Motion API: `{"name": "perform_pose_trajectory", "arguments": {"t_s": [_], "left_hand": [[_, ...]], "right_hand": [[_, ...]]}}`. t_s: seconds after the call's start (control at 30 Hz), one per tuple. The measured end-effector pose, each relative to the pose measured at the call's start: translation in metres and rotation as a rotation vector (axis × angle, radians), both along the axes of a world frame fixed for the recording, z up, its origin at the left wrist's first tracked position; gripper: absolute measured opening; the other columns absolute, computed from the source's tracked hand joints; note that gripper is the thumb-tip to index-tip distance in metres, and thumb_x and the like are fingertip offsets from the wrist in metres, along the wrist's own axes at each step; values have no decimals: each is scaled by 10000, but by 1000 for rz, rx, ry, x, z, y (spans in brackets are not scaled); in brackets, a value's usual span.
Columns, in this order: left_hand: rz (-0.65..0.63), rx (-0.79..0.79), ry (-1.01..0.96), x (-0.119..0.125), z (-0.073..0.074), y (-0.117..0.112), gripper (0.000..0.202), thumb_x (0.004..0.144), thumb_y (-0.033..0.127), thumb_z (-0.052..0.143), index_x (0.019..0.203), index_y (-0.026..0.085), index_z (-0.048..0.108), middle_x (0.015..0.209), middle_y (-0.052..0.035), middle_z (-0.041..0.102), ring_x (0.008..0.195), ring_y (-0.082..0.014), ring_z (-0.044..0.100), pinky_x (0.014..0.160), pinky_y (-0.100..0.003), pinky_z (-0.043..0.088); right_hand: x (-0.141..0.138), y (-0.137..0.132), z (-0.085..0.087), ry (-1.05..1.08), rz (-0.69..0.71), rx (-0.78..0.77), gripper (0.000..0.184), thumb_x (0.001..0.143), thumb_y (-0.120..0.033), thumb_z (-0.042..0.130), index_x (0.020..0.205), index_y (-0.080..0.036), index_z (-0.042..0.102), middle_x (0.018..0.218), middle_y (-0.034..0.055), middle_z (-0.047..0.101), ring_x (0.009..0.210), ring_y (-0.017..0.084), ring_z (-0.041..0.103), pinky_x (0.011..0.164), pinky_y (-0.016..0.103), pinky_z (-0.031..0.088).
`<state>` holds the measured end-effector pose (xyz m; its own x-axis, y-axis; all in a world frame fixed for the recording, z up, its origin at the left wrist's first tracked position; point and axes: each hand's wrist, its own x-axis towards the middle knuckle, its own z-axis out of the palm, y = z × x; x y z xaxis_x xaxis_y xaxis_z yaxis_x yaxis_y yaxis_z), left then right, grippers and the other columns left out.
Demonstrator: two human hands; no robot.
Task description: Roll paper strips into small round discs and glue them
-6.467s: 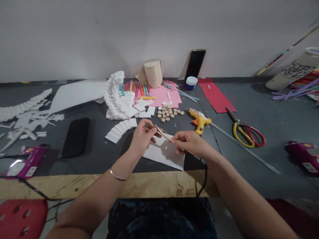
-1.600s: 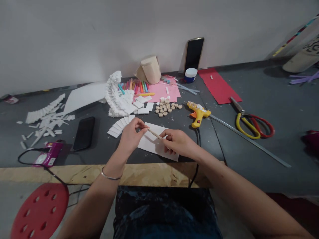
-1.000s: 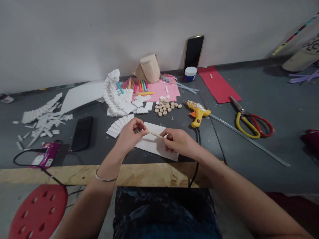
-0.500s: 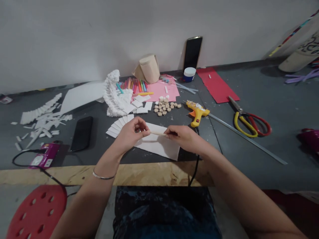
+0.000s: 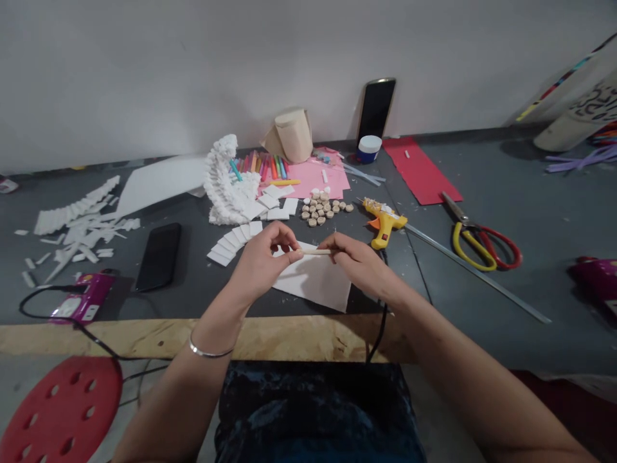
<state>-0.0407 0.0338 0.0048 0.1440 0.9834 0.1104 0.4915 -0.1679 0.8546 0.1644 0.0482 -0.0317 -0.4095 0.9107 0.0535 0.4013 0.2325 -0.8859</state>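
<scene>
While the left hand [image 5: 263, 262] and right hand [image 5: 360, 262] pinch a slim tan strip [image 5: 316, 252], I see flat white card [image 5: 315, 283] below, on a dark table [image 5: 486, 167] against a grey wall [image 5: 308, 51].

Pale strip [image 5: 317, 251] hidden at both ends; red stool [image 5: 60, 399] cut off.

A dark grey tabletop [image 5: 520, 199] with a raw wooden front edge [image 5: 279, 338] carries a white card [image 5: 315, 286] near its front, with fanned white squares [image 5: 225, 247] and a cluster of beige discs [image 5: 315, 211] beyond it. To the left lie a black phone [image 5: 159, 257] and scattered white strips [image 5: 81, 241]. To the right rest a yellow glue gun [image 5: 387, 226], a long translucent rod [image 5: 501, 287], scissors [image 5: 465, 220] and a red sheet [image 5: 423, 172], while pink paper [image 5: 315, 177] lies towards the back.
</scene>
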Motion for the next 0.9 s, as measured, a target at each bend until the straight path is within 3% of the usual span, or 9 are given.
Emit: {"name": "perform_pose_trajectory", "arguments": {"t_s": [0.07, 0.2, 0.4, 0.9], "left_hand": [[-6, 18, -1, 1, 0, -1, 146, 745, 193, 694, 798, 200, 558, 796, 13, 646, 746, -123, 576, 715, -274, 427], [-17, 15, -6, 6, 2, -3, 144, 758, 226, 688, 809, 200, 557, 803, 4, 644, 764, -136, 580, 716, -282, 425], [-25, -7, -29, 12, 1, -4, 146, 762, 226, 684, 813, 204, 550, 801, 4, 636, 772, -140, 583, 722, -287, 423], [-93, -60, -67, 13, -3, 1, 192, 724, 251, 739, 826, 196, 585, 798, -1, 619, 751, -130, 554, 709, -276, 440]], "right_hand": [[-3, -3, 4, 15, -28, -3, 210, 873, -248, 456, 915, -190, 653, 758, -2, 615, 687, 135, 517, 614, 238, 357], [-7, -9, 6, 36, -100, -17, 333, 817, -492, 619, 886, -180, 716, 614, -20, 576, 547, 106, 425, 519, 237, 295], [-9, -9, 2, 92, -125, -15, 255, 826, -413, 627, 903, -210, 762, 713, 0, 686, 632, 120, 549, 569, 227, 371], [-8, -13, -2, 72, -96, 73, 209, 858, -369, 600, 874, -218, 743, 774, 4, 716, 672, 124, 591, 604, 228, 395]]}}
